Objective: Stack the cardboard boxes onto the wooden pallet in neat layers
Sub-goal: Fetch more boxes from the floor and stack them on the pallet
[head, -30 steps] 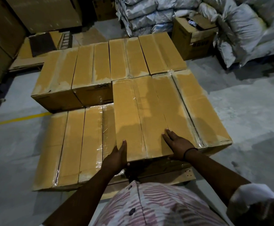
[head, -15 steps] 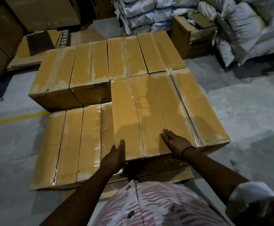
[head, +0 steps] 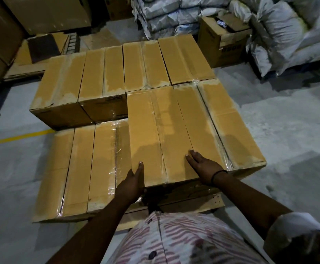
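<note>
Left grip: the left grip [head: 134,180], a bare hand, cups the near left corner of the top-layer box [head: 155,134], thumb along its top. The fingers are hidden down the side, so I cannot tell whether they curl.
Right grip: the right grip [head: 204,168] lies flat on the same box top with fingers straight and apart, tips at the seam with the neighbouring box [head: 229,134].
Pallet: the wooden pallet [head: 193,201] shows only as a near strip under the stack.
Lower layer: the wrapped lower boxes [head: 83,168] lie uncovered to the left.
Back row: the far boxes [head: 144,63] stand at upper-layer height.
Beyond: an open carton [head: 222,44] and grey sacks [head: 288,35] are on the floor.
Change: over the last second, neither grip nor box has visibly shifted.
Meaning: the box is probably seated and only being squared; letting go comes next, and the open left half needs more boxes.
</note>
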